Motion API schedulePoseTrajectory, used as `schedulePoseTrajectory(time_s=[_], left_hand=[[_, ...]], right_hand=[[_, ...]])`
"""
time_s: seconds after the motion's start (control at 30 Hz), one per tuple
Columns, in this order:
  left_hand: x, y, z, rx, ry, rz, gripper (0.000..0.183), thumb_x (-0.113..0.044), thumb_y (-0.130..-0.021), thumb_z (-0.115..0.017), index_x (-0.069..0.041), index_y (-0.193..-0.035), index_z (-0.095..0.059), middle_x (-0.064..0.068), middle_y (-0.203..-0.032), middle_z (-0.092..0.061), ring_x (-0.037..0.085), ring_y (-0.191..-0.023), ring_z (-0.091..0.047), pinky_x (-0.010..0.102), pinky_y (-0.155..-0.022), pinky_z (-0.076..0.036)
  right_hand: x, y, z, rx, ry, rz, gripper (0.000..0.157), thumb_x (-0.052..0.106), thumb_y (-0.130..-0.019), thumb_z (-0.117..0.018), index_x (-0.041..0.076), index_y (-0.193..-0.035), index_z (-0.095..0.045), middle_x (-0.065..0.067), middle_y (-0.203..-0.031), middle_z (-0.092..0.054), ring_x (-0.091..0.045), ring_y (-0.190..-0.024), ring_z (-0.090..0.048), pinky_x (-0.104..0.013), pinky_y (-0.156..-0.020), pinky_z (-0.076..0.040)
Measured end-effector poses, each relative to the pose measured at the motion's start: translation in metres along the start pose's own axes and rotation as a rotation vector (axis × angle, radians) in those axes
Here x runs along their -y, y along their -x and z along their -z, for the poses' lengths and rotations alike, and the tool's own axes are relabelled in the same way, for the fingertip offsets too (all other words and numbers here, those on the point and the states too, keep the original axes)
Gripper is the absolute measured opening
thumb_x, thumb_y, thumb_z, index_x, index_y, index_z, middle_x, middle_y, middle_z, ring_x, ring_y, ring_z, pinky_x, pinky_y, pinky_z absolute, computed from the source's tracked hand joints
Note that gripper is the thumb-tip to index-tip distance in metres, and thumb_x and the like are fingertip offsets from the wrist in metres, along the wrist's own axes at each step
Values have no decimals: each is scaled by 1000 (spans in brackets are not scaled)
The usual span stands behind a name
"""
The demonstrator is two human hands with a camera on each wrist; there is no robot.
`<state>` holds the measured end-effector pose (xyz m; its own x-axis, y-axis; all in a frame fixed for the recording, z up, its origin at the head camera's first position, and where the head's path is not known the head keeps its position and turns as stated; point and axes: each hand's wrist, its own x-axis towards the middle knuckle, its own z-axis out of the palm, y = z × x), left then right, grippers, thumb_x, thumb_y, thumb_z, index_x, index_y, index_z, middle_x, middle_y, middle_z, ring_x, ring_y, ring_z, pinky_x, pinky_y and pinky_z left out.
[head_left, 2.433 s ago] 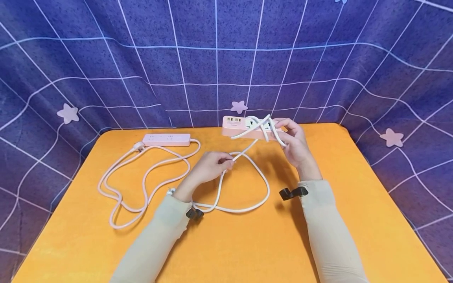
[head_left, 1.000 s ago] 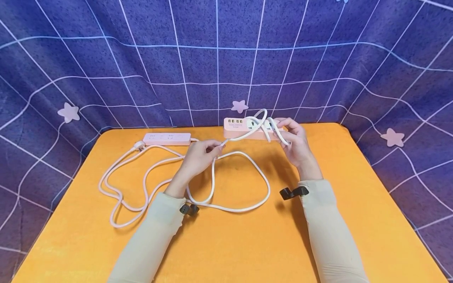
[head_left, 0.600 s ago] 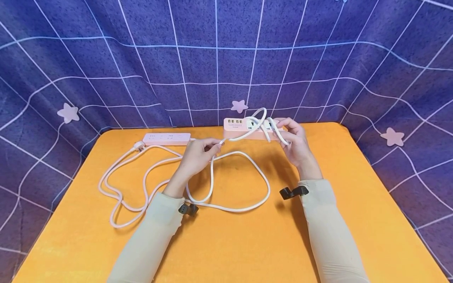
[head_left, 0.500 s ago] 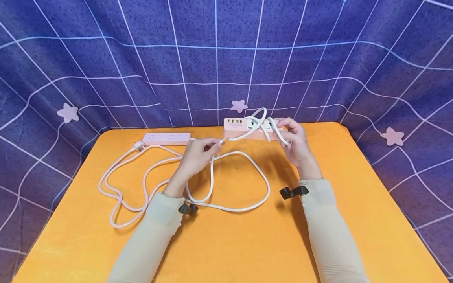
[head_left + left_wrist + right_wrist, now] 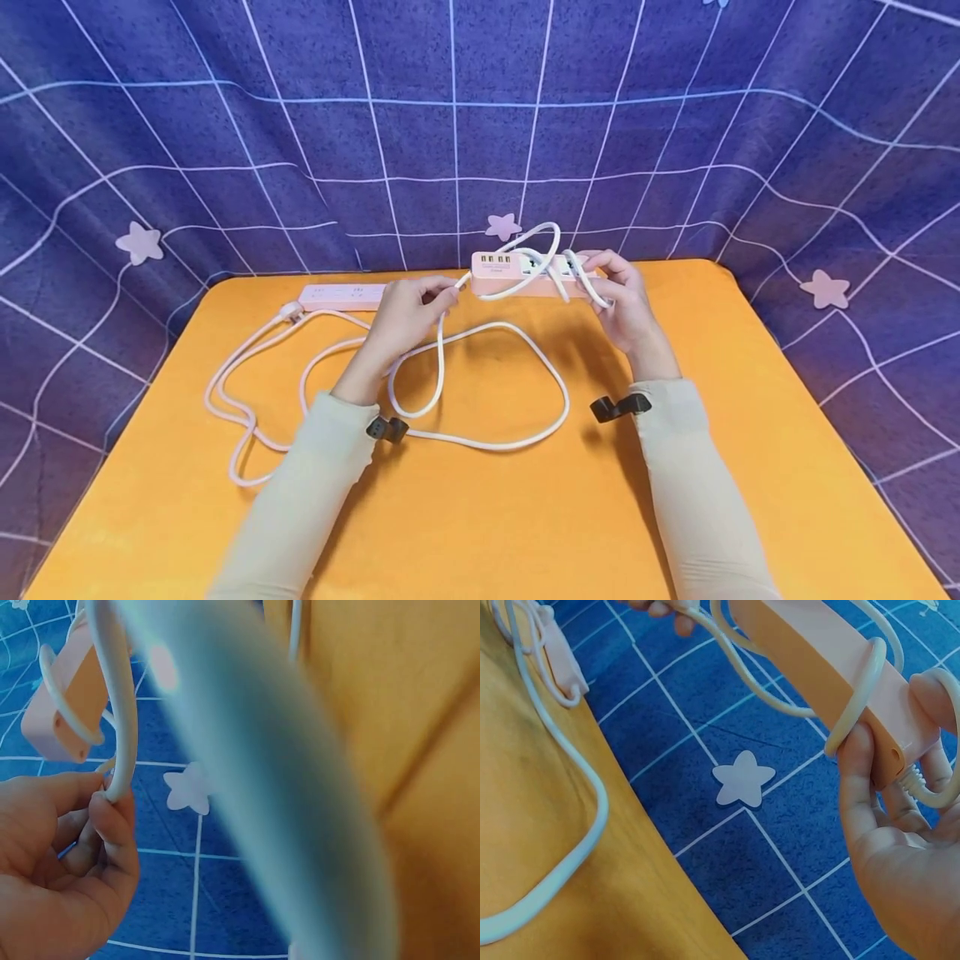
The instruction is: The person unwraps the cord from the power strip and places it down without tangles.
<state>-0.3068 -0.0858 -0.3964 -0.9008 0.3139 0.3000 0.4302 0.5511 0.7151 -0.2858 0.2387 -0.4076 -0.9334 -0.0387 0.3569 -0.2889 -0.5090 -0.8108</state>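
My right hand [image 5: 626,308] holds the right end of a pink power strip [image 5: 483,268] above the table's back edge. White cord [image 5: 441,358] is looped round the strip across its sockets. In the right wrist view, my thumb and fingers of the right hand [image 5: 907,862] grip the strip's cord end. To the strip's left, my left hand [image 5: 408,312] pinches the cord between thumb and fingertips, plain also in the left wrist view at the hand [image 5: 60,862]. From there the cord runs behind the strip; its slack lies in a big loop on the table.
A second pink power strip [image 5: 330,296] lies at the back left, partly behind my left hand. Its plug [image 5: 292,312] and pink cord [image 5: 243,421] spread over the orange tabletop [image 5: 510,517]. A blue grid curtain [image 5: 420,142] stands behind. A pale blurred shape crosses the left wrist view.
My left hand has moved left and up with the pinched cord. The cord over the strip now forms a taller, wider loop, and its run passes behind the strip. The right hand stays nearly still.
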Motion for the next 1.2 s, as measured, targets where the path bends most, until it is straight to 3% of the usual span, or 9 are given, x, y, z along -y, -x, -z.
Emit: schedulePoseTrajectory(time_s=[0.47,0.63,1.0,1.2], left_hand=[[-20,-9,18,-14,-28,-84,15,-24,-105,-68,-16,-110,-79,-1,-78,-71,15,-67,-64,30,-67,-48],[-27,-9,23,-12,-29,-94,14,-22,-105,-67,-15,-110,-78,4,-80,-73,15,-67,-65,29,-67,-49],[-49,-2,35,-31,-36,-167,14,-22,-105,-67,-14,-112,-77,3,-83,-74,14,-68,-67,31,-67,-55],[-56,4,38,-29,-55,-222,14,-23,-106,-67,-15,-112,-76,-3,-82,-73,11,-66,-66,28,-65,-57]], right_hand=[[-1,2,3,-10,6,-6,36,-16,-88,-47,10,-90,-72,-5,-115,-65,-15,-97,-68,-21,-73,-56],[-2,2,2,-17,7,-8,37,-16,-88,-46,10,-90,-72,-6,-115,-65,-15,-96,-67,-20,-73,-56],[-3,0,5,-24,7,-8,36,-17,-87,-47,9,-90,-72,-5,-115,-65,-13,-87,-65,-19,-68,-53],[-3,-1,5,-43,15,-11,36,-17,-86,-48,10,-90,-72,-5,-115,-65,-14,-91,-66,-20,-69,-56]])
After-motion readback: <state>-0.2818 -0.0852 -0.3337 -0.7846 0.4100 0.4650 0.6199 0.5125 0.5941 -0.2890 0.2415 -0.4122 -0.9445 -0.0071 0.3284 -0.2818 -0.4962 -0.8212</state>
